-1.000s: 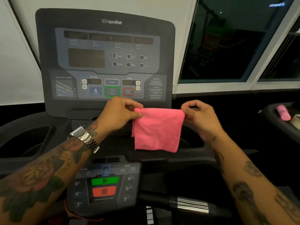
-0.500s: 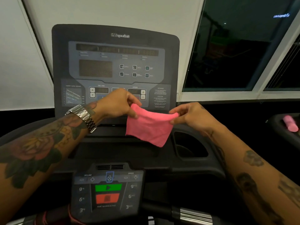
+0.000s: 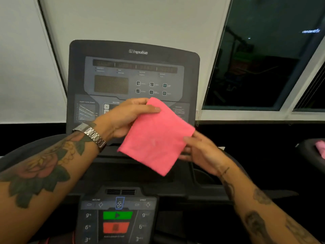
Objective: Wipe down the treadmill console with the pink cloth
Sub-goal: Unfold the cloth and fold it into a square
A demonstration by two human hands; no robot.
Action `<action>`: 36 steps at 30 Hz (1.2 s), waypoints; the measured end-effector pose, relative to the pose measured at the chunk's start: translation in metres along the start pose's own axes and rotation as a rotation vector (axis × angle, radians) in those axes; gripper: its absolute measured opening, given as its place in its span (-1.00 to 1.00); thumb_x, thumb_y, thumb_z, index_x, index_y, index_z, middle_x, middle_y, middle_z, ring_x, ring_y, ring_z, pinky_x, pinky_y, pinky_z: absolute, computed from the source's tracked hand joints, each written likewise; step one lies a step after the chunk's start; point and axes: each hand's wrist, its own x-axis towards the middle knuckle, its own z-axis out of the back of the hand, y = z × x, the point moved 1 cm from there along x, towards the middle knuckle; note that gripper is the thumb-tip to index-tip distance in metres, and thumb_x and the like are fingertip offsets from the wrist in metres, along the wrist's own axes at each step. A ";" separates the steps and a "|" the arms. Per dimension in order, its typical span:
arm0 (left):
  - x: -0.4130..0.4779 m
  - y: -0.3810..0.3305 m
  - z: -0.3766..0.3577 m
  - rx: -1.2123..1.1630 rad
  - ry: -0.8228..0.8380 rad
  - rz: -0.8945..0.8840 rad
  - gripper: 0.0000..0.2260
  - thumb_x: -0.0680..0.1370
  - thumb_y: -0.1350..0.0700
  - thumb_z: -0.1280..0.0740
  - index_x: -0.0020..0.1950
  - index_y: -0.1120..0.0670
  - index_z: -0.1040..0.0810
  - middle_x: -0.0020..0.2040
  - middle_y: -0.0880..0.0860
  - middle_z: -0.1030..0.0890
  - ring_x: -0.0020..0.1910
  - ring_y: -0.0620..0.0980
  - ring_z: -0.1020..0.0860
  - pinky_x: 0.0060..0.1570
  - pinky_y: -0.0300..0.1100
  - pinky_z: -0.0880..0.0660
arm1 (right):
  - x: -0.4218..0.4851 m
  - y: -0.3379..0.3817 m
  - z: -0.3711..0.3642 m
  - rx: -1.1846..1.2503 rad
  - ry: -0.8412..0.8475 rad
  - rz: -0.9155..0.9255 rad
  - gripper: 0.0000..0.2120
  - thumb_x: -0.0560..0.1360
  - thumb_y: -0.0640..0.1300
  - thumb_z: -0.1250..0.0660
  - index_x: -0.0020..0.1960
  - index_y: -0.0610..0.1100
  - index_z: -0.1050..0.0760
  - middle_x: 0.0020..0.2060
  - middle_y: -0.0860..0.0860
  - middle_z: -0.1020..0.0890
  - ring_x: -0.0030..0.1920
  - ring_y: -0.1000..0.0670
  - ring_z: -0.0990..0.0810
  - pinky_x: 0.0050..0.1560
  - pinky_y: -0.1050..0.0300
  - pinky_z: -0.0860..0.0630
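Up front, pink cloth [image 3: 155, 136] between left hand [image 3: 126, 117] and right hand [image 3: 202, 152].

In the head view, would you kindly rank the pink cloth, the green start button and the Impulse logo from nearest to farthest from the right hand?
From the right hand:
1. Pink cloth: touching its fingers, just to the left.
2. Green start button: below and left, on the lower panel.
3. Impulse logo: far above, at the top of the console.
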 end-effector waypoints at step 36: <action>-0.071 0.026 0.033 -0.144 -0.083 -0.005 -0.66 0.45 0.38 -0.32 0.21 0.18 -0.48 0.14 0.17 -0.63 0.07 0.12 -0.63 -0.07 0.04 -0.64 | 0.005 0.024 -0.030 0.185 0.124 0.121 -0.77 0.35 -0.36 -0.35 -0.05 -0.17 -0.64 0.12 -0.19 -0.66 0.10 -0.12 -0.64 0.02 0.07 -0.62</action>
